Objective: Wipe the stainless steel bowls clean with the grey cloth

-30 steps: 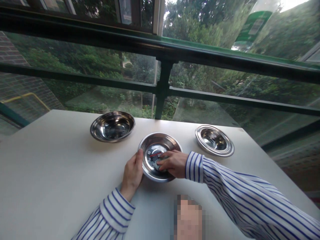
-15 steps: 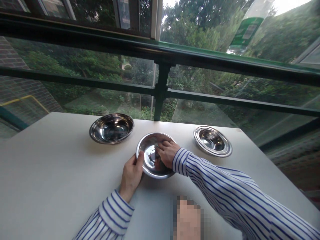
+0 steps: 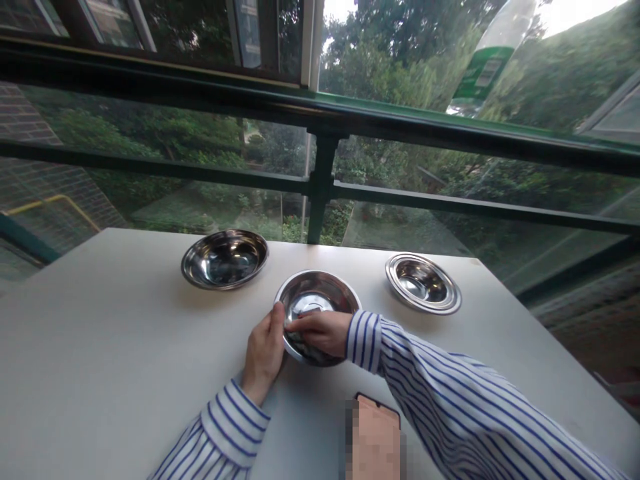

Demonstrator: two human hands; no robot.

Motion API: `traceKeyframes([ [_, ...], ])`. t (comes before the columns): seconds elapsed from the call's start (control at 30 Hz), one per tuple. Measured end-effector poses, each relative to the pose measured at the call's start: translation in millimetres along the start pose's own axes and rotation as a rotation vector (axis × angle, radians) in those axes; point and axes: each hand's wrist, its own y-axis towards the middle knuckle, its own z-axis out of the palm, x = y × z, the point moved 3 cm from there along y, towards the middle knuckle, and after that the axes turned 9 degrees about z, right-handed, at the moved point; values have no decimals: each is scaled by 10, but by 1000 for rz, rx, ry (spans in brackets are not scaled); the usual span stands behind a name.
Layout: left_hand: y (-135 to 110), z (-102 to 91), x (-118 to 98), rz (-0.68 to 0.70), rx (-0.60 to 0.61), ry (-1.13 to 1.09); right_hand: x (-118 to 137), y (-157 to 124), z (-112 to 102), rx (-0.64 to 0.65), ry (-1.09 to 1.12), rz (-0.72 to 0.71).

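Observation:
A shiny steel bowl (image 3: 333, 288) sits on the white table in the middle of the view. My left hand (image 3: 264, 352) grips its left rim, thumb over the edge and fingers hidden underneath outside. Inside the bowl, my right hand (image 3: 324, 332) presses near the left inner wall with its fingers closed together. Whatever those fingers may hold is hidden below them. Another steel bowl (image 3: 225, 260) stands at the back left, apart from both hands. At the back right is a smaller wide-rimmed steel bowl (image 3: 423, 283), also untouched.
A phone (image 3: 377, 440), partly pixelated, lies on the white table (image 3: 125, 373) close to me, beneath my right forearm's left side. Beyond the table's far edge runs a dark green railing (image 3: 325, 160) with glass. A plastic bottle (image 3: 483, 67) with a green label stands on it.
My right hand has moved from the bowl's right inner side toward its near left wall. My left hand keeps its hold on the rim.

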Motion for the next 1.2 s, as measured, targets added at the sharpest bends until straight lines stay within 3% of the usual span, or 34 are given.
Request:
traceKeyframes([
  [0.23, 20, -36, 2, -1, -18, 79, -78, -239, -416, -216, 267, -37],
  [0.43, 76, -106, 87, 7, 31, 93, -196, -389, -437, -407, 422, -39],
  [0.53, 77, -224, 77, 71, -113, 142, -167, -437, -423, -488, 432, -50],
  [0.63, 38, -289, -84, 137, -234, 125, -48, -483, -390, -567, 383, -98],
  [0.77, -11, -92, -451, 198, 169, -198, 187, -551, -323, -651, 271, -262],
  [0.83, -27, -14, -581, 168, 264, -382, 277, -603, -298, -666, 220, -348],
  [0.93, -34, 33, -608, -16, 216, -607, 319, -696, -282, -682, 146, -407],
  [1.03, -71, 66, -580, -164, 168, -768, 256, -735, -258, -723, 91, -337],
  [1.2, -116, 151, -637, -134, 233, -825, 177, -663, -169, -797, 100, -337],
])
